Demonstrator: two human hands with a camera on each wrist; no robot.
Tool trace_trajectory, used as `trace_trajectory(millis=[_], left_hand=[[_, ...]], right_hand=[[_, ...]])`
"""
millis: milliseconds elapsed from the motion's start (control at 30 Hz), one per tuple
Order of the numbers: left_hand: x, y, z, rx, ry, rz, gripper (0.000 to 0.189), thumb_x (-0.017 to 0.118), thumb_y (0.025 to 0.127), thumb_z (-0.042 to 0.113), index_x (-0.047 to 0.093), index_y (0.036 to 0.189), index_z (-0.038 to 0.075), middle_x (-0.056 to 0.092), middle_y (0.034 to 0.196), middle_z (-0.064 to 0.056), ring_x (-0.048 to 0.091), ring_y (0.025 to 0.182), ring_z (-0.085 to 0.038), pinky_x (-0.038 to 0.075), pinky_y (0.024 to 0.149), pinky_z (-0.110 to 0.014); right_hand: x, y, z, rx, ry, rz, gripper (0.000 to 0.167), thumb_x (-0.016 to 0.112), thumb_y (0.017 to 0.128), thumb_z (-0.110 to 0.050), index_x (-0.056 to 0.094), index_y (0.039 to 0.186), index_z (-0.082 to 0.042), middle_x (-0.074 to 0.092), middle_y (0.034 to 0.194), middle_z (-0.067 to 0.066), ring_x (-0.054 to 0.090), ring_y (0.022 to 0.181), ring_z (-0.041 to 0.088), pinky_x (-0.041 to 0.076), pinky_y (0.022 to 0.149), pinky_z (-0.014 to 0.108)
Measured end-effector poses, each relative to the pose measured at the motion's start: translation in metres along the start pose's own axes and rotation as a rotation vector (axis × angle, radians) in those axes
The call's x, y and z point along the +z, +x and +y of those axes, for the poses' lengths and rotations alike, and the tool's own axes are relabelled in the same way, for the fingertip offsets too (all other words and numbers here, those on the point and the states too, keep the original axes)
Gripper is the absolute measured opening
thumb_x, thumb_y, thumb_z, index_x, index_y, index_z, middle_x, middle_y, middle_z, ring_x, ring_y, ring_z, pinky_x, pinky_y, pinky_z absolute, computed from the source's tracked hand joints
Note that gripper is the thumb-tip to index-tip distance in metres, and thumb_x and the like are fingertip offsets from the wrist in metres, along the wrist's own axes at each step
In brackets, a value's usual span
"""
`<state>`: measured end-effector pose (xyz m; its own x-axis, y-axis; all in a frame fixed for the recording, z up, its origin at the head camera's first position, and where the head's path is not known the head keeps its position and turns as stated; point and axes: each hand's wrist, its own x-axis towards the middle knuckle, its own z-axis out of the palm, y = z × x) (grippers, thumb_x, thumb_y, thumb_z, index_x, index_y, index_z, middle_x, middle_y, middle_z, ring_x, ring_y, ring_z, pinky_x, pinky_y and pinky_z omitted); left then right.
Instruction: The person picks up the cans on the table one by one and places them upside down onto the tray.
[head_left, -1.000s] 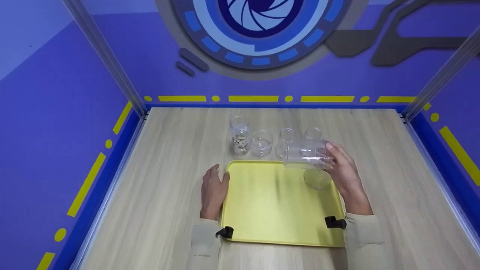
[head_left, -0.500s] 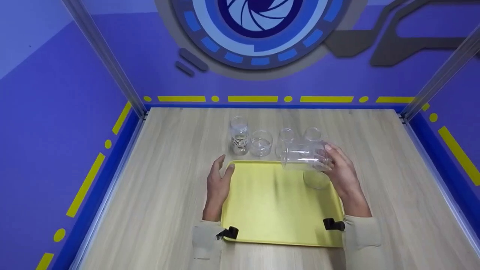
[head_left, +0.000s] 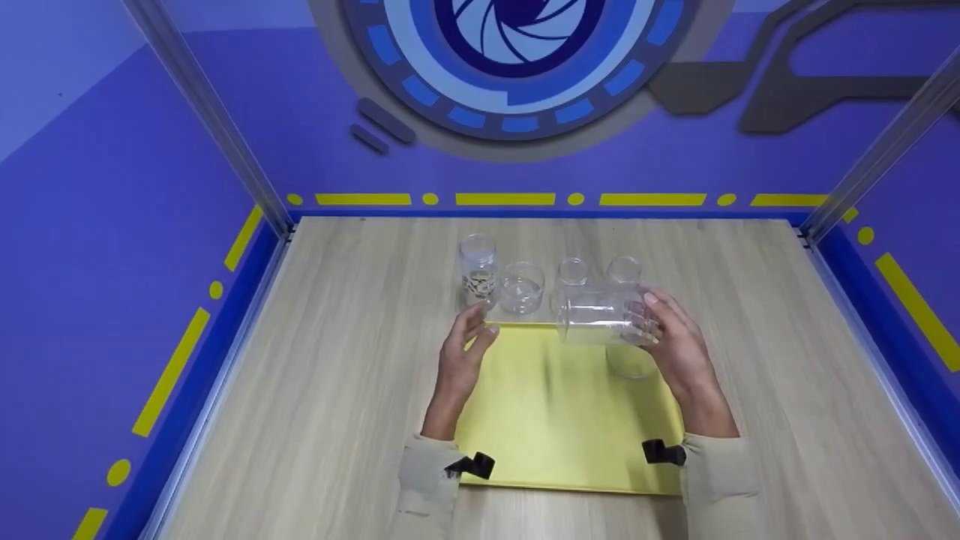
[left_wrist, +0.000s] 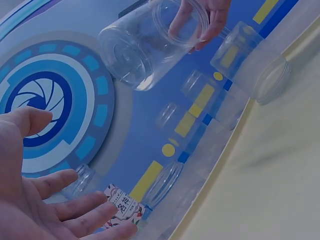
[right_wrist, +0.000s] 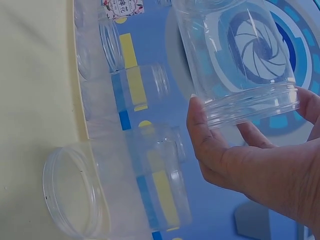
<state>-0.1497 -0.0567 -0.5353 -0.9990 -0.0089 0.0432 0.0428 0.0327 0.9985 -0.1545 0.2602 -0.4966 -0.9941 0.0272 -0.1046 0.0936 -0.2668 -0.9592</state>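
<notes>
My right hand grips a clear plastic jar by its threaded mouth, fingers around the rim. The jar lies sideways in the air over the tray's back right part, its base pointing left. My left hand is raised over the left edge of the yellow tray, holding nothing; its fingers are spread toward the jar's base, apart from it in the left wrist view. A second clear jar stands mouth down at the tray's back right corner, partly hidden by the held jar in the head view.
Behind the tray stand a tall clear jar with a printed label, a short wide jar and two more clear jars. Blue panels with metal corner posts enclose the wooden table at the back and sides.
My left hand has come up from beside the tray's left edge and moved right, toward the held jar. The right hand and its jar have shifted slightly left.
</notes>
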Motion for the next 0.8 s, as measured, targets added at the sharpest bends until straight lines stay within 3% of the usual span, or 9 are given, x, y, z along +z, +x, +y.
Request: trace_trajectory(millis=[100,367,600,800], left_hand=[[0.005,0.001,0.002,0.012,-0.025,-0.022,0.060,0.063,0.104,0.025,0.047,0.154,-0.003,0.050,0.154,-0.026,0.050,0.140,-0.041,0.041,0.115,-0.055],[0.015,0.002,0.009,0.022,-0.085,-0.080,0.061,0.065,0.103,0.024,0.046,0.155,-0.002,0.051,0.153,-0.027,0.051,0.138,-0.041,0.048,0.109,-0.052],[0.027,0.004,0.018,-0.018,-0.219,-0.127,0.062,0.066,0.101,0.028,0.049,0.155,0.001,0.053,0.153,-0.021,0.054,0.139,-0.036,0.047,0.109,-0.057],[0.037,0.004,0.026,-0.029,-0.267,-0.157,0.063,0.068,0.100,0.029,0.050,0.155,0.003,0.052,0.155,-0.022,0.053,0.139,-0.035,0.047,0.108,-0.059]], right_hand=[[0.001,0.000,0.001,-0.002,0.002,0.006,0.038,0.052,0.113,-0.031,0.057,0.142,-0.008,0.061,0.130,0.013,0.057,0.120,0.031,0.053,0.096,0.041],[0.003,-0.002,0.001,-0.009,-0.032,-0.026,0.047,0.050,0.113,-0.034,0.049,0.150,-0.005,0.056,0.138,0.017,0.053,0.127,0.033,0.052,0.098,0.040],[0.005,-0.002,0.000,-0.020,0.001,-0.015,0.035,0.050,0.113,-0.030,0.058,0.141,-0.012,0.059,0.134,0.018,0.058,0.121,0.030,0.054,0.094,0.040],[0.009,-0.003,-0.001,-0.039,-0.005,-0.016,0.043,0.049,0.114,-0.028,0.052,0.147,-0.001,0.063,0.128,0.015,0.060,0.115,0.026,0.054,0.093,0.040]])
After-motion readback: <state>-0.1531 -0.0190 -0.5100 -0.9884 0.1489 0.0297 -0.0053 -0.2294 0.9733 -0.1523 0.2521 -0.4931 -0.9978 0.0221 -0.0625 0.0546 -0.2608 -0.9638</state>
